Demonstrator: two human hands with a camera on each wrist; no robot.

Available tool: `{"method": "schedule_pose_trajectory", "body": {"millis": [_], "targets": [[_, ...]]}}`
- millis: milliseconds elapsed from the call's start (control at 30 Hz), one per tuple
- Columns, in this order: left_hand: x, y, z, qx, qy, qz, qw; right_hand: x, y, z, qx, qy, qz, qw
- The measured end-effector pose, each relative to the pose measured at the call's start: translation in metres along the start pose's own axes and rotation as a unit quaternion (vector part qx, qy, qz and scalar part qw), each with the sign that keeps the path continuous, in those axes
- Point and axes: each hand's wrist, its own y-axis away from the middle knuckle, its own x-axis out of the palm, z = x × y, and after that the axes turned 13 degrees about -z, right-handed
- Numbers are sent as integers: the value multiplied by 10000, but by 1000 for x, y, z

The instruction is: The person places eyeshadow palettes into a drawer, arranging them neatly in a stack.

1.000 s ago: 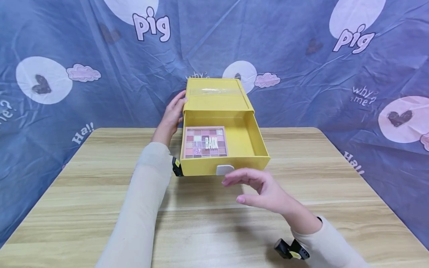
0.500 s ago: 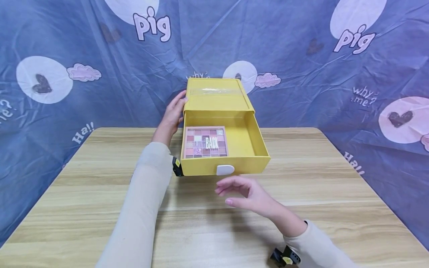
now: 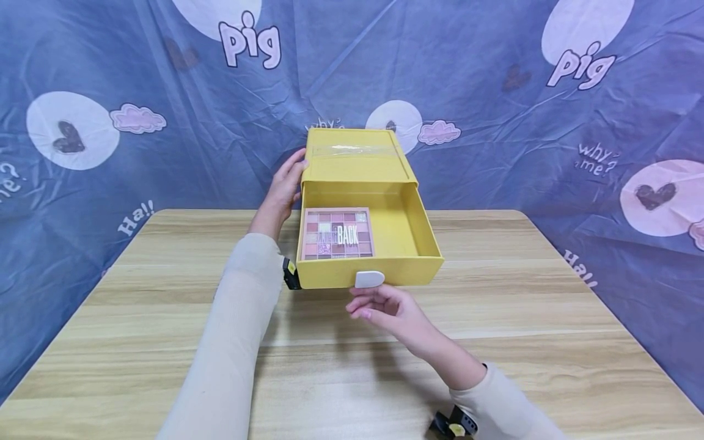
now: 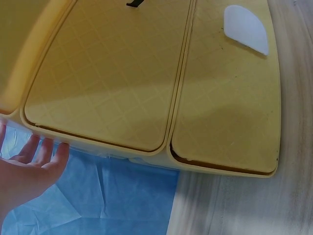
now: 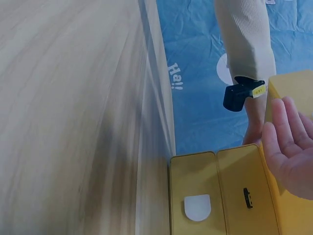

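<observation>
A yellow drawer cabinet [image 3: 357,165] has its top drawer [image 3: 324,275] pulled out towards me. An eyeshadow palette [image 3: 338,234] lies in the drawer's left half. My left hand [image 3: 283,189] rests against the cabinet's left side, and in the left wrist view its fingertips [image 4: 61,152] touch the side edge. Just below the white pull tab [image 3: 370,279] on the drawer front is my right hand [image 3: 393,315], its fingers loosely bent and holding nothing. Whether a fingertip touches the tab is unclear. In the right wrist view the right hand's fingers [image 5: 281,120] extend before the yellow drawer.
Lower drawer fronts show in the right wrist view, one with a white tab [image 5: 197,207], another with a small black handle [image 5: 248,198]. The cabinet stands on a wood-grain table [image 3: 165,318]. A blue printed cloth [image 3: 473,159] hangs behind it.
My right hand has moved left and slightly down from the drawer front's right part to just under the white tab, its fingers bending more. Left hand, drawer and palette have stayed put.
</observation>
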Motion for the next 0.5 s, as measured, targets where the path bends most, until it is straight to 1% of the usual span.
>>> {"method": "schedule_pose_trajectory", "body": {"millis": [133, 300, 500], "targets": [[0, 0, -1, 1, -35, 8, 10000, 3, -2, 0, -2, -84, -268, 9996], [0, 0, -1, -17, -41, 16, 10000, 7, -4, 0, -112, -92, -672, 9976], [1, 0, -2, -38, -62, 5, 10000, 12, -6, -1, -35, -171, -1084, 9939]]}}
